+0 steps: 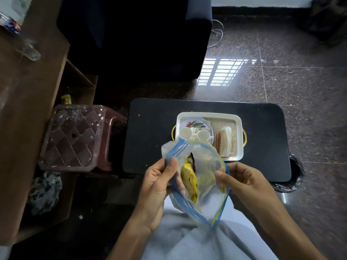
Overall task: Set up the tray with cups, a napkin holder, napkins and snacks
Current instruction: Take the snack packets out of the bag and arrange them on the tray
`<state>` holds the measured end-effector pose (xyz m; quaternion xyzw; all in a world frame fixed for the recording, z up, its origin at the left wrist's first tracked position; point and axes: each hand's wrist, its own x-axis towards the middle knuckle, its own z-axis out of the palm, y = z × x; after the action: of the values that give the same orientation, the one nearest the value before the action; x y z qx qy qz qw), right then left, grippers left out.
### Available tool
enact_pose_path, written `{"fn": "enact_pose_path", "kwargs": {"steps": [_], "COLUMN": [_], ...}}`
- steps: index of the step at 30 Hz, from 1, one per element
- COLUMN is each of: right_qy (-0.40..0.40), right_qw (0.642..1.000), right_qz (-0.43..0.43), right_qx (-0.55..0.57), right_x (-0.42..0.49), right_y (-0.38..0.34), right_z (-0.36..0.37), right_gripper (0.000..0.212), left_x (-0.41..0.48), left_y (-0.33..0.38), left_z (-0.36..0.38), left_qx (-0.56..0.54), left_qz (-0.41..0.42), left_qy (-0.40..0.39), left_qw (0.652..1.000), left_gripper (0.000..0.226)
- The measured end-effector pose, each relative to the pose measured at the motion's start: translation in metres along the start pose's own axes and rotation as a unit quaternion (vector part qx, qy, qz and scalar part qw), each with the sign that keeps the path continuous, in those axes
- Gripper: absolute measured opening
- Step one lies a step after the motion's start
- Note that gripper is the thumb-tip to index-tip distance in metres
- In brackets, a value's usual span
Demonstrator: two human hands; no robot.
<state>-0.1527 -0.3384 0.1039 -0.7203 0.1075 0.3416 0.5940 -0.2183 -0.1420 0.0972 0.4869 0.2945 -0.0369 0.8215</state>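
Observation:
A clear zip bag (204, 166) with a blue and yellow seal is held open over my lap. My left hand (159, 182) pinches its left edge and my right hand (242, 179) pinches its right edge. Inside it lies a yellow snack packet (189, 181). Beyond the bag, a white tray (238, 117) with gold handles sits on a low black table (150, 132). On the tray stand two white cups (193, 135) on a patterned plate (195, 124), and a gold napkin holder (224, 145) with white napkins at the right.
A clear plastic stool (75, 136) stands left of the table, beside a wooden shelf unit (28, 102). A dark sofa (142, 38) is behind the table. A black-lined bin (294, 175) sits at the table's right corner on the stone floor.

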Motion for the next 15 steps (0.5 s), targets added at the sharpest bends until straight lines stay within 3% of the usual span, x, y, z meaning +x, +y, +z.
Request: {"fn": "enact_pose_path", "kwargs": {"steps": [2, 4, 5, 7, 9, 12, 15], "right_qy": [0.097, 0.173, 0.171, 0.084, -0.039, -0.213, -0.305], "right_qw": [0.985, 0.927, 0.899, 0.872, 0.839, 0.720, 0.615], "right_qz": [-0.091, -0.243, -0.315, -0.389, -0.381, -0.348, -0.385], "right_qx": [-0.113, -0.226, -0.254, -0.286, -0.385, -0.562, -0.617], "right_x": [-0.002, -0.006, -0.008, -0.008, -0.003, 0.017, 0.033], "right_y": [0.004, -0.002, -0.008, -0.019, -0.027, -0.026, -0.018], "right_z": [-0.013, -0.024, -0.029, -0.041, -0.052, -0.072, -0.097], "right_gripper": [0.014, 0.016, 0.014, 0.007, 0.014, 0.033, 0.031], "left_x": [-0.004, -0.007, -0.008, -0.011, -0.012, -0.011, -0.010], "left_y": [-0.011, -0.019, -0.022, -0.027, -0.035, -0.048, -0.066], "left_z": [0.014, 0.029, 0.038, 0.056, 0.075, 0.105, 0.133], "left_qx": [-0.003, 0.006, 0.012, 0.014, 0.015, 0.028, 0.031], "left_qz": [-0.005, 0.004, 0.011, 0.024, 0.035, 0.057, 0.061], "left_qy": [0.006, 0.016, 0.025, 0.049, 0.064, 0.080, 0.091], "left_qw": [1.000, 1.000, 1.000, 0.998, 0.997, 0.995, 0.993], "left_gripper": [0.034, 0.031, 0.030, 0.029, 0.028, 0.027, 0.031]}}
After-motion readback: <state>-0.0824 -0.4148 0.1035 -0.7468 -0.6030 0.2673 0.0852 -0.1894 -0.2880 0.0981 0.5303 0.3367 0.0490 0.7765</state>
